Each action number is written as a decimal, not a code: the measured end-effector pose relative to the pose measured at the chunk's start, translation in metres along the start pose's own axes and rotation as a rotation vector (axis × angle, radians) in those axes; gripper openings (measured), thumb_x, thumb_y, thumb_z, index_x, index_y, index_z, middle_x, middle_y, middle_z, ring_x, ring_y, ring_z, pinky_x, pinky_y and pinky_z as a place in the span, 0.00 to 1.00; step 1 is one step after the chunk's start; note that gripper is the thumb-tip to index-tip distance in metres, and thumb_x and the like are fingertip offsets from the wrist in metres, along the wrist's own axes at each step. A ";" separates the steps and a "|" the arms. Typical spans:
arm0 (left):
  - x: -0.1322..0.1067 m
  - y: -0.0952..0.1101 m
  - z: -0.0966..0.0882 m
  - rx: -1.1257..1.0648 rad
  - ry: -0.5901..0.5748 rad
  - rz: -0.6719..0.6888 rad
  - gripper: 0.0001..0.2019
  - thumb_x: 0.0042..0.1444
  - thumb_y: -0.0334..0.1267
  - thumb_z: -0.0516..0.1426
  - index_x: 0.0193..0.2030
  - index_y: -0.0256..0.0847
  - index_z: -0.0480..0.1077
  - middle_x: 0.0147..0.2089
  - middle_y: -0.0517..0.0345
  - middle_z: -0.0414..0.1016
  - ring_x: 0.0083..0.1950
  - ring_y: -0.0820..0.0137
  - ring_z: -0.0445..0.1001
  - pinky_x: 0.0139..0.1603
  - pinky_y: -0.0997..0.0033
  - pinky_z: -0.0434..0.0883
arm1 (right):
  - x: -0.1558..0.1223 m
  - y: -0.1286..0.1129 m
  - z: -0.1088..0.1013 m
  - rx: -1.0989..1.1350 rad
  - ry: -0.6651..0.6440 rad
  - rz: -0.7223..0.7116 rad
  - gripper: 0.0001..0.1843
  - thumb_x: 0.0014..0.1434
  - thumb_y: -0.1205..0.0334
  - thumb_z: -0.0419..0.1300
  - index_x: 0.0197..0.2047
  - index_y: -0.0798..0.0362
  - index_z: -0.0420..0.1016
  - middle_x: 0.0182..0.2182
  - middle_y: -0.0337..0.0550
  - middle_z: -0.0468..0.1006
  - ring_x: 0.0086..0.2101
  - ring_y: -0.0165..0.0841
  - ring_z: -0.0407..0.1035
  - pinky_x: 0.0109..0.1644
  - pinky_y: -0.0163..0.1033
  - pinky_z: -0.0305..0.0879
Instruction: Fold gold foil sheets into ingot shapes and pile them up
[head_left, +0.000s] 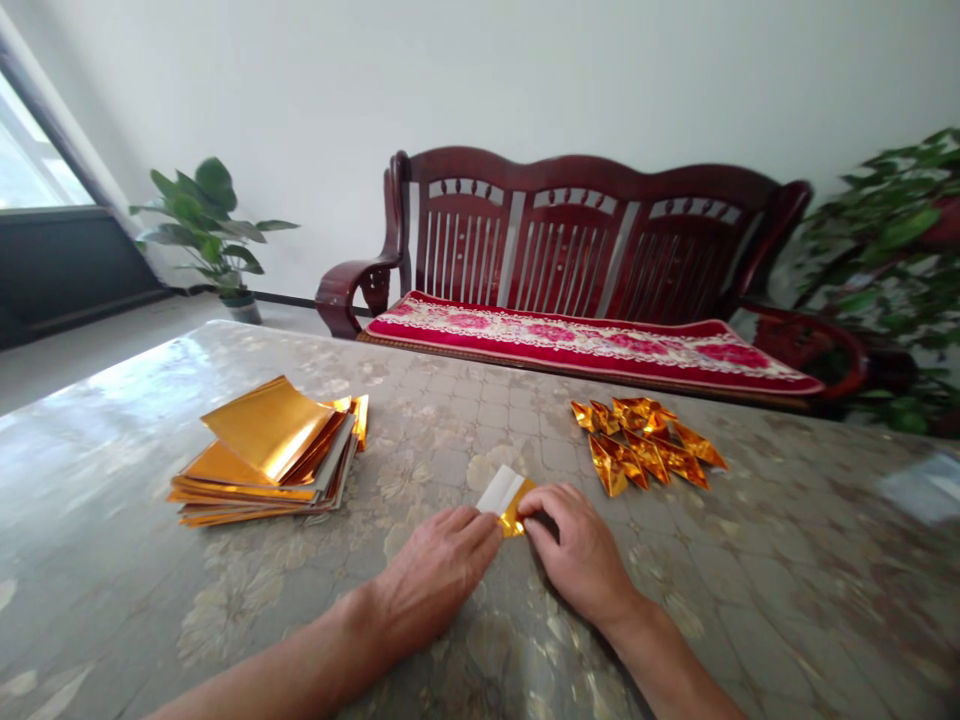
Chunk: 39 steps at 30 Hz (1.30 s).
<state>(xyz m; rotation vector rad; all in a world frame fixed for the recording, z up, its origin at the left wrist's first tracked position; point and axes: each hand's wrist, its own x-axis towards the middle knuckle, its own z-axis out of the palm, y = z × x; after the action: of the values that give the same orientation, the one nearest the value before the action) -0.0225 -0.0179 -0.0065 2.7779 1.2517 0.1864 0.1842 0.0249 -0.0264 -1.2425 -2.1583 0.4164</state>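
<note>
Between my hands is a small folded piece of gold foil paper (504, 492), white on its upper left part and shiny gold along the right and lower edge. My left hand (446, 550) has its fingers together on the paper's left end, pressing it near the tabletop. With thumb and forefinger, my right hand (574, 545) pinches the right end. To the left lies an uneven stack of gold foil sheets (262, 450), some showing grey edges. A cluster of folded gold foil pieces (645, 445) with pointed ends sits beyond my right hand.
A patterned, glossy cover lies over the table (420, 440). Clear plastic (926, 487) rests at the right edge. Past the table stands a dark red wooden bench (570, 240) with a red floral mat (585, 335). Potted plants (214, 225) flank it.
</note>
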 end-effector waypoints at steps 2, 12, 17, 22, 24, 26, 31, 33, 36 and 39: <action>0.000 0.002 0.002 0.011 -0.002 -0.020 0.14 0.66 0.28 0.50 0.56 0.41 0.64 0.50 0.52 0.71 0.49 0.63 0.69 0.52 0.63 0.71 | -0.001 0.005 0.000 -0.063 0.126 0.053 0.07 0.59 0.70 0.54 0.37 0.50 0.72 0.37 0.42 0.77 0.43 0.38 0.68 0.50 0.42 0.62; -0.007 0.033 0.018 0.044 0.018 -0.025 0.04 0.65 0.31 0.52 0.43 0.40 0.67 0.41 0.53 0.71 0.40 0.61 0.68 0.41 0.60 0.71 | 0.005 0.009 -0.004 -0.317 0.077 0.176 0.09 0.66 0.59 0.54 0.37 0.49 0.75 0.37 0.44 0.75 0.42 0.40 0.67 0.47 0.44 0.61; -0.005 0.033 0.008 -0.012 0.088 0.016 0.09 0.64 0.35 0.55 0.50 0.39 0.67 0.54 0.52 0.72 0.57 0.59 0.66 0.60 0.58 0.65 | 0.007 -0.005 0.004 -0.296 0.033 0.155 0.04 0.62 0.62 0.58 0.38 0.49 0.75 0.38 0.43 0.75 0.42 0.40 0.66 0.46 0.43 0.61; -0.004 0.024 0.003 -0.077 0.094 0.074 0.16 0.62 0.42 0.58 0.54 0.40 0.67 0.62 0.51 0.69 0.66 0.60 0.60 0.71 0.57 0.53 | 0.006 -0.008 0.007 -0.295 0.024 0.172 0.03 0.61 0.64 0.59 0.39 0.48 0.74 0.39 0.42 0.75 0.43 0.41 0.67 0.47 0.44 0.61; -0.005 0.022 0.003 -0.108 0.067 0.063 0.15 0.60 0.41 0.59 0.53 0.41 0.68 0.60 0.52 0.70 0.64 0.60 0.63 0.68 0.58 0.57 | 0.006 -0.007 0.008 -0.299 0.025 0.173 0.05 0.61 0.65 0.59 0.40 0.48 0.74 0.40 0.43 0.75 0.44 0.41 0.67 0.47 0.44 0.62; -0.005 0.022 0.004 -0.127 0.049 0.054 0.15 0.61 0.41 0.58 0.53 0.42 0.68 0.59 0.51 0.70 0.63 0.59 0.64 0.65 0.58 0.61 | 0.008 -0.006 0.008 -0.300 0.026 0.158 0.06 0.62 0.65 0.58 0.42 0.48 0.74 0.41 0.43 0.75 0.44 0.40 0.67 0.48 0.44 0.62; -0.007 0.027 0.004 -0.132 0.026 0.059 0.14 0.62 0.40 0.56 0.54 0.42 0.67 0.58 0.49 0.70 0.61 0.59 0.65 0.61 0.58 0.64 | 0.012 -0.008 0.008 -0.316 0.017 0.125 0.03 0.59 0.64 0.59 0.37 0.47 0.73 0.38 0.42 0.74 0.43 0.39 0.67 0.45 0.42 0.62; -0.008 0.030 0.005 -0.133 0.018 0.081 0.14 0.63 0.40 0.56 0.54 0.41 0.66 0.57 0.49 0.71 0.60 0.59 0.66 0.61 0.59 0.65 | 0.012 -0.010 0.008 -0.316 0.023 0.117 0.02 0.58 0.65 0.59 0.34 0.48 0.72 0.37 0.42 0.73 0.41 0.39 0.67 0.44 0.42 0.62; -0.010 0.034 0.007 -0.133 0.009 0.100 0.13 0.63 0.39 0.56 0.54 0.42 0.66 0.56 0.50 0.71 0.59 0.60 0.66 0.60 0.60 0.66 | 0.011 -0.012 0.007 -0.291 0.010 0.130 0.04 0.57 0.66 0.58 0.31 0.48 0.69 0.35 0.41 0.74 0.40 0.38 0.68 0.42 0.41 0.61; -0.011 0.035 0.006 -0.133 0.001 0.056 0.13 0.62 0.38 0.58 0.53 0.43 0.67 0.57 0.52 0.69 0.59 0.60 0.66 0.60 0.60 0.66 | 0.011 -0.014 0.006 -0.213 -0.039 0.221 0.03 0.57 0.66 0.58 0.33 0.48 0.69 0.32 0.38 0.75 0.38 0.37 0.69 0.40 0.39 0.60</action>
<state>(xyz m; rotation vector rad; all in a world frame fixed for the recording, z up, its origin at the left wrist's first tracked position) -0.0025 -0.0493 -0.0089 2.7005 1.1189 0.2646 0.1669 0.0274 -0.0194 -1.6128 -2.1488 0.3091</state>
